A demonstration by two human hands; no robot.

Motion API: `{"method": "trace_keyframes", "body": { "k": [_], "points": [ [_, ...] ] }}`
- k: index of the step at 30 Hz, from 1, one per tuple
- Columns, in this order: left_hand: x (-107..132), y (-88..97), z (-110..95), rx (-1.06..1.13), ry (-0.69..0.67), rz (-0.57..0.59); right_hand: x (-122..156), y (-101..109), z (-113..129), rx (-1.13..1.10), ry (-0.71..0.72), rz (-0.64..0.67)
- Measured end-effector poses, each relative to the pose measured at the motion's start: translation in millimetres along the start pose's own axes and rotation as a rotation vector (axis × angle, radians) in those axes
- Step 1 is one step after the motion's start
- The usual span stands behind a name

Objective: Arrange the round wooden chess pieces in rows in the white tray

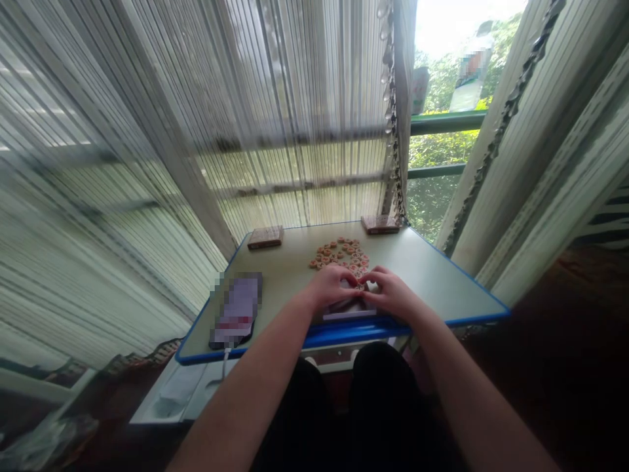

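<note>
In the head view, the left hand [331, 288] and right hand [390, 293] meet above a flat box [350, 309] at the table's [432, 275] near edge, fingers curved narrowly together; whether they grip a piece I cannot tell. Round game pieces [327, 252] lie beyond, towards the far edge. A phone [239, 305] lies by the near-left corner.

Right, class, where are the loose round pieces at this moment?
In the head view, the round pieces lie near the middle of the table, just beyond the left hand and right hand.
</note>
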State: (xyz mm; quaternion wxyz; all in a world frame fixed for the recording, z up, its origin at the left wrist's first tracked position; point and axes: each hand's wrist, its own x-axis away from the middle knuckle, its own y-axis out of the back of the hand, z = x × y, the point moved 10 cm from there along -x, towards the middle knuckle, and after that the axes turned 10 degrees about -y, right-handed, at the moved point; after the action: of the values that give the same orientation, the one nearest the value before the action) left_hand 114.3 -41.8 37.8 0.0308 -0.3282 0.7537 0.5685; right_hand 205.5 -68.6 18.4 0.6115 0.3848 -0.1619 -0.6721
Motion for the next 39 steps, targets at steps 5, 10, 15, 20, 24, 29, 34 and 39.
{"method": "trace_keyframes", "body": {
  "k": [5,10,15,20,24,29,34,39],
  "points": [
    [1,0.3,-3,0.037,-0.028,0.001,1,0,-1,-0.011,0.0,0.011],
    [-1,7.9,-6,0.093,-0.037,-0.061,1,4,-1,-0.06,-0.003,-0.002],
    [4,31.0,13,0.081,0.105,-0.239,-1,15,-7,-0.116,-0.017,-0.092],
    [18,59.6,34,-0.087,0.228,-0.474,-4,15,-16,-0.074,-0.069,-0.126],
    [31,73.2,48,-0.247,0.321,-0.581,-3,10,-18,-0.064,-0.084,-0.11],
    [49,74.4,90,-0.277,0.549,-0.567,-18,13,-22,-0.058,-0.15,-0.097],
    [58,66.0,121,-0.309,0.701,-0.454,-75,11,-22,0.044,-0.201,0.02],
    [65,66.4,128,-0.391,0.797,-0.426,-124,13,-29,0.182,-0.152,-0.135]
  ]
}}
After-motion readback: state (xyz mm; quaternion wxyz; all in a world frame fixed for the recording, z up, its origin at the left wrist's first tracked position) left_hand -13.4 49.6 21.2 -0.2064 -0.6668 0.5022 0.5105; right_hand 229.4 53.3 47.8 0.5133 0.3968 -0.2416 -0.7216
